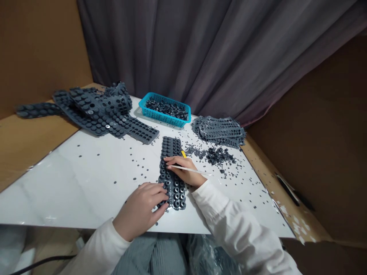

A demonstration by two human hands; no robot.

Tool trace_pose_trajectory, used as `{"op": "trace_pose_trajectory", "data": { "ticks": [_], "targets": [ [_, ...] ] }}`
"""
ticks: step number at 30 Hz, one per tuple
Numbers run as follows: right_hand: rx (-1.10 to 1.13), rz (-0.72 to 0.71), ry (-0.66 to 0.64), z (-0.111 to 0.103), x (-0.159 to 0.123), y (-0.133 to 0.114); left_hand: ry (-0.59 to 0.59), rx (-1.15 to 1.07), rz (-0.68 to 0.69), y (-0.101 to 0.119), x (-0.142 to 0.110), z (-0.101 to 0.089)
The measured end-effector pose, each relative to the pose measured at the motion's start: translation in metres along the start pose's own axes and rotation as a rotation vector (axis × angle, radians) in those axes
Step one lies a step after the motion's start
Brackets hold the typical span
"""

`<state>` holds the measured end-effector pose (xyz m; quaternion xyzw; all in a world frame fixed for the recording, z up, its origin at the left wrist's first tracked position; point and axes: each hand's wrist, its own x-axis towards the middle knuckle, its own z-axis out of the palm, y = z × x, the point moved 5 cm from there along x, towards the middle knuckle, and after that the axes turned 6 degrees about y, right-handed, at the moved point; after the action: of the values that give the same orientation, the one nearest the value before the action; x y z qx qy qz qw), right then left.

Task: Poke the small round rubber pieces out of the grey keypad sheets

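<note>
A dark grey rubber sheet [172,145] with rows of round, ring-like bumps lies lengthwise in front of me on the white tabletop. My right hand [186,172] pinches a thin white stick [192,169], its tip at the bumps near the sheet's middle. Lower down, my left hand [145,208] rests with fingers outstretched on the sheet's left near edge, thumb apart. Behind my right fingers, part of a yellow object [183,154] shows beside the sheet; its kind is hidden. The bumps under both hands are covered.
A blue basket [164,119] of small dark parts stands at the back. Piled rubber sheets [97,110] lie far left, stacked perforated sheets [219,130] back right. A heap of dark pieces [219,156] sits below that stack. Small dark discs [134,178] are scattered over the tabletop [80,191].
</note>
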<state>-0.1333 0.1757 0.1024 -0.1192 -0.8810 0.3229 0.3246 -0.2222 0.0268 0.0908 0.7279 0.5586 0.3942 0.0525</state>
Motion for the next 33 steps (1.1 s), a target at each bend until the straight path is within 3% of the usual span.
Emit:
{"op": "trace_pose_trajectory", "data": {
  "ticks": [8, 11, 17, 24, 33],
  "targets": [
    [-0.278, -0.15, -0.065, 0.0, 0.008, 0.004, -0.011, -0.001, 0.007, 0.0, 0.0, 0.001],
    [-0.347, -0.121, 0.001, -0.004, 0.014, 0.011, -0.009, -0.01, 0.009, 0.001, 0.0, 0.001],
    [-0.085, -0.003, 0.153, -0.011, 0.016, 0.013, -0.004, -0.023, -0.003, 0.0, 0.0, 0.0],
    [-0.042, 0.015, 0.081, -0.007, 0.012, 0.011, -0.013, -0.02, -0.018, -0.001, -0.001, 0.0],
    [-0.257, -0.118, -0.003, -0.002, 0.02, 0.019, -0.016, -0.015, -0.019, 0.001, 0.001, 0.0]
  ]
}}
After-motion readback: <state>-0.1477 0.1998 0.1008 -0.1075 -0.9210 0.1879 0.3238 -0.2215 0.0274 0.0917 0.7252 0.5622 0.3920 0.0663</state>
